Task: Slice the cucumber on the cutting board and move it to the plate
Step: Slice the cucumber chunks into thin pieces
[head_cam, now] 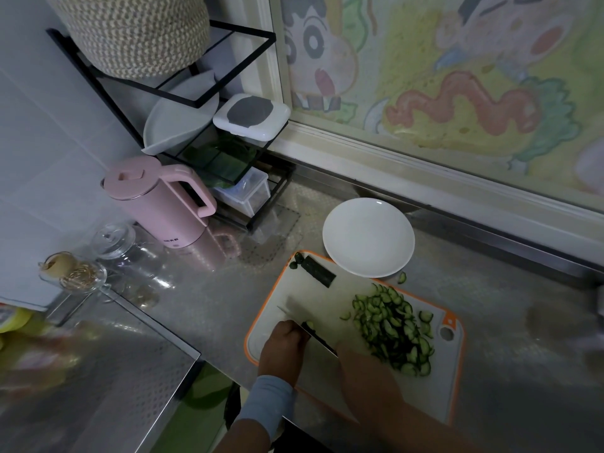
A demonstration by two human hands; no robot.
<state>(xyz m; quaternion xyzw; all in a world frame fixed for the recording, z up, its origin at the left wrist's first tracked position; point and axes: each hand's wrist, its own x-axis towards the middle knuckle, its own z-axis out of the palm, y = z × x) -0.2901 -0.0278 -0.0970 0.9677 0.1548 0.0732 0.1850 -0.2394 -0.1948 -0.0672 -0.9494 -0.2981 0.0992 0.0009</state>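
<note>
Nearest: right hand (367,371), fingers closed on knife (313,358), blade down on cutting board (327,295). Left hand (282,346), fingers curled, holding cucumber stub (310,324) against blade. Heap of cucumber slices (392,328) on board's right half. White plate (367,237) just beyond board on surface (212,299), no slices on it.

Left hand (283,343) curled (wrist sleeved), right hand (366,367) beside it.
</note>
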